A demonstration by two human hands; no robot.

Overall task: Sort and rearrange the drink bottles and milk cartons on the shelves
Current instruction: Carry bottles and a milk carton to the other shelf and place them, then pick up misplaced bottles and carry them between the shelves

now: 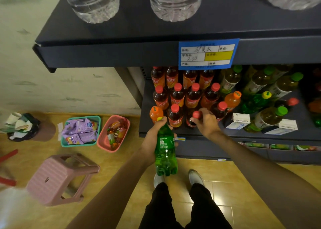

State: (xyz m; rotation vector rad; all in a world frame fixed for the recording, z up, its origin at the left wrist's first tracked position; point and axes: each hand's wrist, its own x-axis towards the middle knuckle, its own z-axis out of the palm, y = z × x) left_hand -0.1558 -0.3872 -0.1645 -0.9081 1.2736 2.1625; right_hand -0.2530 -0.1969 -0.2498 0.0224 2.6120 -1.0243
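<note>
Meanwhile, both hands worked at the front edge of the drinks shelf [243,135].

The left hand [151,141] had its grip curled round a green soda bottle [165,152], held upright just below the shelf edge, its top beside an orange drink bottle [156,114]. The right hand [205,121] pinched a red-capped tea bottle [196,115] by the neck in the front row, among other red-capped bottles [192,96]. Two milk cartons [238,121] lay on their sides farther right on that shelf, near green-capped tea bottles [271,114]. A pink stool [60,176] and two baskets [112,133] sat on the floor.
</note>
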